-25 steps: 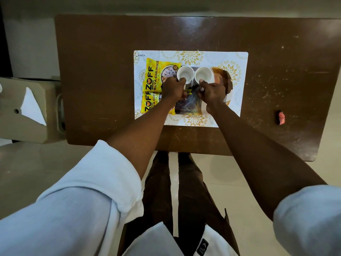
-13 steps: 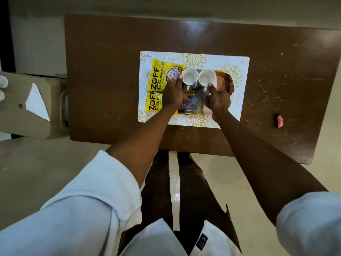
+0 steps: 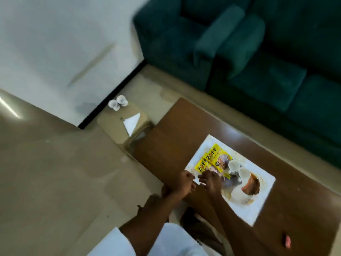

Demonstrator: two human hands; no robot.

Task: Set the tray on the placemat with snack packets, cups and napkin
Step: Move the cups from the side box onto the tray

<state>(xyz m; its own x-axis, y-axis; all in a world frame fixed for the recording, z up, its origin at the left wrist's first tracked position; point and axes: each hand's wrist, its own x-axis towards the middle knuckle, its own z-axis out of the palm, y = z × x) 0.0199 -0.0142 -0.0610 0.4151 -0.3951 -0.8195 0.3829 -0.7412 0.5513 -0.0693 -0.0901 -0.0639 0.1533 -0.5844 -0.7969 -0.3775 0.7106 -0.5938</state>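
Observation:
The view is blurred. A white placemat [image 3: 258, 209] with yellow motifs lies on the brown table [image 3: 184, 126]. On it rests the picture-printed tray [image 3: 239, 195], which carries yellow snack packets [image 3: 210, 160] on its left part and two white cups [image 3: 234, 165] side by side at its far edge. My left hand [image 3: 184, 183] hovers at the mat's near-left corner with its fingers curled. My right hand [image 3: 210, 182] is beside it over the tray's near-left edge, fingers apart, with nothing in it. A folded white napkin [image 3: 132, 122] lies on a low stool to the left.
The beige stool [image 3: 114, 126] stands at the table's left end and also bears two more white cups [image 3: 118, 103]. A green sofa [image 3: 258, 52] runs behind the table. A small red wrapper [image 3: 287, 241] lies on the table at the near right.
My head has swung left, so the sofa and stool are in view. Both hands have left the cups and drawn back to the tray's near-left edge.

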